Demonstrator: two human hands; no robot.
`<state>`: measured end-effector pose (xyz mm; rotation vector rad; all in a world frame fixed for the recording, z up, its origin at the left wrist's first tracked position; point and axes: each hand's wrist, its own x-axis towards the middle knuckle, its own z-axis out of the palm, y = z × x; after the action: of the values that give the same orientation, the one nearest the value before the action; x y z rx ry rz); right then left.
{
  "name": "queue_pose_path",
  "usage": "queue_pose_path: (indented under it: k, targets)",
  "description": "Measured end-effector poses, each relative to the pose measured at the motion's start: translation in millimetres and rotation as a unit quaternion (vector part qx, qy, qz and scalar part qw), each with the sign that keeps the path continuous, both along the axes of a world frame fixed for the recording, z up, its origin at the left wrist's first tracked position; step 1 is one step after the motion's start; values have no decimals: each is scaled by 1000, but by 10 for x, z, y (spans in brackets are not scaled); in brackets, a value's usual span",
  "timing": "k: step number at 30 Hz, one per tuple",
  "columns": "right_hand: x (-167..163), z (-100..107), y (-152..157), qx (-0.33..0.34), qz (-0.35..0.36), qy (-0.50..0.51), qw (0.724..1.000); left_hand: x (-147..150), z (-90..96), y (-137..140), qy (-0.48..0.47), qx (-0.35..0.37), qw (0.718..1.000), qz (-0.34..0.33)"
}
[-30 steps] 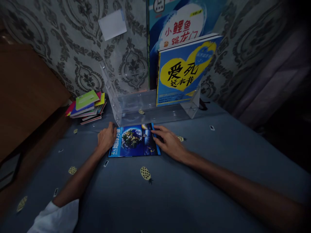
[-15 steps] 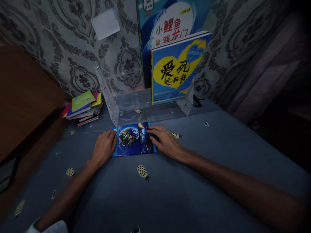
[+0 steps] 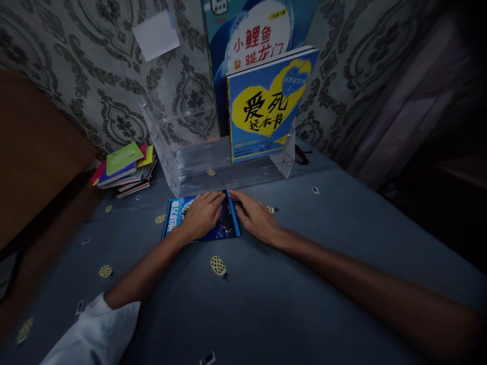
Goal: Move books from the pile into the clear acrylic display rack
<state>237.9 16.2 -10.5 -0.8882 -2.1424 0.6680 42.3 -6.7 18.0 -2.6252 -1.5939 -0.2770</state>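
Observation:
A thin blue book [image 3: 173, 221] with an earth picture lies flat on the blue sheet [image 3: 304, 263], just in front of a clear acrylic book stand [image 3: 182, 162]. My left hand [image 3: 201, 217] rests palm down on the middle of its cover, fingers spread. My right hand [image 3: 255, 218] lies at the book's right edge, fingertips touching its upper right corner. Two larger books stand upright in the stand: a blue one with a yellow heart [image 3: 266, 106] and a taller one behind it [image 3: 251, 35].
A stack of colourful thin books [image 3: 124, 167] lies at the left by the wall. A brown wooden panel [image 3: 34, 152] borders the left side. Patterned wallpaper with a white note [image 3: 155, 35] is behind; a curtain [image 3: 411, 101] hangs at right.
My left hand has slid from the book's left edge onto the middle of its cover, hiding the earth picture. My right hand has stayed at the right edge. The view has shifted slightly.

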Motion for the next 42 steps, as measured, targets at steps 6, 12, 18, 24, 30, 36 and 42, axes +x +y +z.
queue_pose_path:
  k: [6,12,18,24,30,36,42]
  targets:
    - [8,-51,14,-1,-5,17,1000,67,14,111,-12,-24,1000,-12]
    - [-15,-69,-15,60,13,-74,995,-95,-45,34,-70,-50,996,-16]
    - [11,-29,-56,88,4,-133,987,-605,-37,-283,-91,-19,995,25]
    - [-22,-18,130,75,32,-149,985,-1085,-65,-516,-126,6,986,109]
    - [-31,13,191,97,41,-161,981,-1075,-168,-499,-153,56,981,105]
    - [55,79,-378,159,126,-170,964,-1069,-210,-505,-136,83,981,109]
    - [-533,206,-447,138,243,-204,938,-1189,-149,-443,-171,47,977,120]
